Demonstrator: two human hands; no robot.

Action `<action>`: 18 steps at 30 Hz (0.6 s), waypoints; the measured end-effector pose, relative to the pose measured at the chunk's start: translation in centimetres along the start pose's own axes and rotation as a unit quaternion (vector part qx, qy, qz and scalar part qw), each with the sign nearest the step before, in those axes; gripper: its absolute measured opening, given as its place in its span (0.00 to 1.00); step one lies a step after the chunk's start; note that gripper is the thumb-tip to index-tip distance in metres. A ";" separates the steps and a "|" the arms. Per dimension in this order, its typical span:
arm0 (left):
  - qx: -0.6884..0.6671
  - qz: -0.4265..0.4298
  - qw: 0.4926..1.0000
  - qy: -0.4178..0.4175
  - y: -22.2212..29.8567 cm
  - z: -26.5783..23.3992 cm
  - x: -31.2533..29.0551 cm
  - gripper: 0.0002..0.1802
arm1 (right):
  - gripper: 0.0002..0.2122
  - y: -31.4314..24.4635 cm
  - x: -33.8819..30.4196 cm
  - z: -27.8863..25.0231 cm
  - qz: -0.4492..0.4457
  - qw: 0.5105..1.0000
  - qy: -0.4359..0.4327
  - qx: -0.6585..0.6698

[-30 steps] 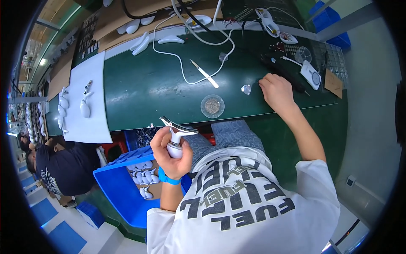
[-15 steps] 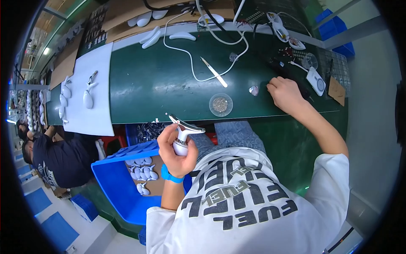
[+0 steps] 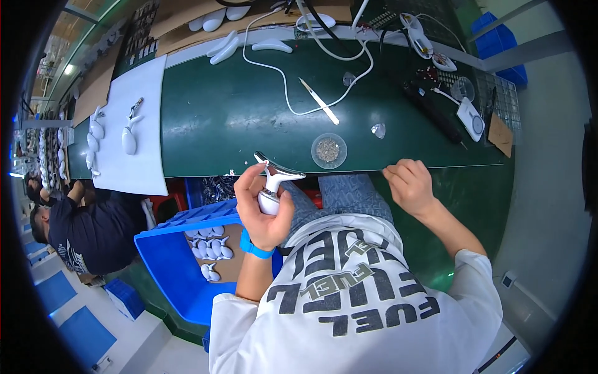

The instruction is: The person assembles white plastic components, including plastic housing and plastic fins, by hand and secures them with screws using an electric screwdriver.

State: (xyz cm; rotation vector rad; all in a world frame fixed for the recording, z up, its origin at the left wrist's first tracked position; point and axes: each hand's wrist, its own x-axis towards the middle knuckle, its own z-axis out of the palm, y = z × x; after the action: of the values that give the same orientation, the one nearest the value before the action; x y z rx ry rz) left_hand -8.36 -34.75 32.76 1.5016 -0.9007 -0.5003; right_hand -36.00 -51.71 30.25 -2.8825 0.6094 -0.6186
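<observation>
Left hand gripping a white handheld device; right hand resting at the bench edge.
The left hand (image 3: 266, 229) is closing its thumb and fingers around the lower body of the white handheld device (image 3: 273, 183), which is standing roughly upright near the bench's front edge, its curved, chrome-trimmed head facing up. The right hand (image 3: 411, 188) is curling its fingers at the edge of the green bench (image 3: 218, 134); whether it is pinching anything, I cannot tell. Between the hands, farther in, a clear round dish (image 3: 314, 151) is holding small metallic pieces (image 3: 328, 149). A white-handled pointed tool (image 3: 331, 116) is lying across a white cable (image 3: 286, 87). Beside the left forearm, a blue crate (image 3: 163, 265) is containing white shells (image 3: 212, 249).
</observation>
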 end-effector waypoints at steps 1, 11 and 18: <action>-0.004 -0.004 1.000 -0.006 0.0 0.1 0.1 0.34 | 0.05 -0.9 0.7 -0.1 0.035 0.997 0.019 0.066; 0.051 0.089 0.994 -0.027 1.7 0.0 0.0 0.33 | 0.08 -8.6 10.8 -3.1 0.066 0.907 0.088 0.407; 0.041 0.096 0.994 -0.018 1.6 -0.5 0.1 0.34 | 0.08 -8.6 11.6 -3.4 0.070 0.910 0.052 0.404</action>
State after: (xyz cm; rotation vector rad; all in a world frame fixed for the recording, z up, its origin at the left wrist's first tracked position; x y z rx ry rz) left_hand -8.34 -34.39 34.43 1.4653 -1.0915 -0.3547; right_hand -24.60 -48.79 39.34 -2.0244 0.4230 -0.7752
